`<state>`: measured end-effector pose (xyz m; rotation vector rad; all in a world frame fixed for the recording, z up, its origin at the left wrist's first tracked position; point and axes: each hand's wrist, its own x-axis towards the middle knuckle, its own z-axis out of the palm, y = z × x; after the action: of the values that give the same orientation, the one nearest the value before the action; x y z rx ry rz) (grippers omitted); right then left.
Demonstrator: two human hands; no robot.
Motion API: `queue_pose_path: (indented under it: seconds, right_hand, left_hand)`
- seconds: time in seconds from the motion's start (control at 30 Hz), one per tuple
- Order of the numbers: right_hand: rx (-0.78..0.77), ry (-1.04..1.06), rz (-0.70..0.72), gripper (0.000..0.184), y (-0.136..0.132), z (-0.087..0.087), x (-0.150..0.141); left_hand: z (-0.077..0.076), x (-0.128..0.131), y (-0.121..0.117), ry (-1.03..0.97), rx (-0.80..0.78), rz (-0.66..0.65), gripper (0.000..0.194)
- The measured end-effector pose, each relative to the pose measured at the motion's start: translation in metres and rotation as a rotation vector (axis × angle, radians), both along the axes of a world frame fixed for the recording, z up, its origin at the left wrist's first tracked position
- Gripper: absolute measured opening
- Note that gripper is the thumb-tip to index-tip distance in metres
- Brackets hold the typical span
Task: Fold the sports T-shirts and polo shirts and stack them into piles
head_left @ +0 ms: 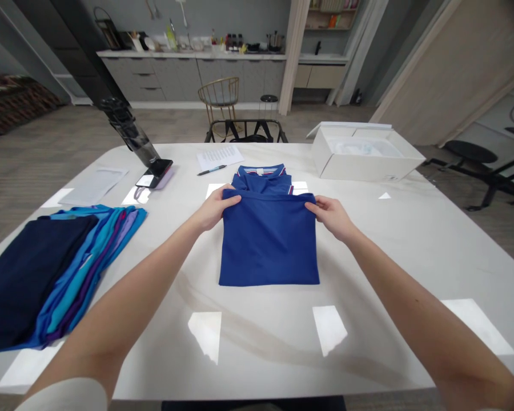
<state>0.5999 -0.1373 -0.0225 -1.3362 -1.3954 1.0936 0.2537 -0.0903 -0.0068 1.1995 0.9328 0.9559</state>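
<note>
A royal blue polo shirt [269,240] lies folded on the white marble table [257,348], its collar with red and white trim [261,177] pointing away from me. My left hand [216,208] pinches the left end of the shirt's raised upper fold. My right hand [330,217] grips that same fold at its right end. The fold is held taut between my hands, and it hides the lower part of the collar area.
To the left lies a stack of folded navy, blue and purple garments [81,268]. An open white box with white contents [362,154] stands at the far right. A printed sheet [220,157], pen [212,169], phone [154,174] and white envelope [95,187] lie beyond.
</note>
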Motion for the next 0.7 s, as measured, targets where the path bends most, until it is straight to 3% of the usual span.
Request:
queue_pose_path:
  seconds: [0.07,0.13,0.2,0.27,0.33,0.4,0.47,0.57,0.63,0.7]
  right_hand:
    - [0.046,0.058,-0.046,0.045,0.018,0.012,0.001]
    - [0.061,0.098,-0.081,0.042,0.043,0.012,-0.001]
    - [-0.032,0.067,-0.124,0.034,0.068,-0.001,-0.005]
    - [-0.188,-0.045,-0.190,0.025,0.087,-0.022,-0.010]
    - [-0.285,-0.170,-0.244,0.019,0.099,-0.042,-0.013]
    - [-0.266,-0.231,-0.251,0.019,0.104,-0.054,-0.015]
    - [-0.164,-0.201,-0.213,0.022,0.107,-0.054,-0.013]
    - [0.017,-0.086,-0.168,0.027,0.120,-0.036,-0.007]
    - [0.114,-0.022,-0.182,0.029,0.137,-0.023,-0.005]
    - [0.188,0.018,-0.228,0.028,0.161,-0.016,-0.005]
  left_hand:
    - [0.011,0.003,0.017,-0.106,0.007,0.058,0.037]
    - [0.008,0.008,0.041,-0.163,0.002,0.117,0.038]
    - [-0.011,0.014,0.067,-0.121,-0.069,0.168,0.036]
    - [-0.040,0.019,0.088,0.037,-0.165,0.220,0.028]
    - [-0.066,0.021,0.100,0.213,-0.145,0.256,0.019]
    - [-0.077,0.021,0.106,0.287,-0.034,0.273,0.015]
    - [-0.070,0.020,0.109,0.267,0.129,0.261,0.017]
    - [-0.038,0.018,0.120,0.158,0.314,0.216,0.021]
    - [-0.019,0.019,0.137,0.073,0.347,0.222,0.024]
    - [-0.013,0.023,0.162,0.024,0.345,0.269,0.025]
